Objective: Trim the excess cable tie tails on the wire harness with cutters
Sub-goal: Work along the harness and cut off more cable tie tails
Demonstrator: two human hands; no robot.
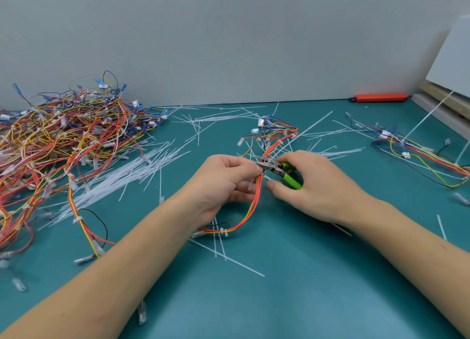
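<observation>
Nearest the camera, two bare forearms reach in over a teal mat (292, 300). A few small clear connector sleeves (19, 284) lie loose at the near left edge. Cut white tie tails (226, 258) lie crossed on the mat between the forearms.

Left hand (218, 186): fingers curled, pinching the wire harness (250, 211) at mid-table. Right hand (312, 186): fingers wrapped round the green handles of the cutters (278, 169), thumb extended below them. The metal cutter head points left and sits right at the harness, next to the left fingertips; whether the blades are closed cannot be told.

The harness is a bundle of red, orange and yellow wires. It loops from under the left wrist, where a white cable tie (223, 231) binds it, up through the hands and on toward white plug connectors (262, 122) farther back. Part of it is hidden under both hands. A small clear loop of tie shows just below the cutter head.

To the left, a strewn sheaf of white ties (122, 178) lies beside a large tangled heap of harnesses (63, 135), multicoloured, with blue and white terminals. To the right, well apart, one more harness (419, 150) lies spread out. More thin white offcuts scatter across the far mat.

At the back, an orange utility knife (380, 97) lies along the grey wall (229, 33). At far right, a white panel (452, 59) leans over wooden boards (442, 97).
</observation>
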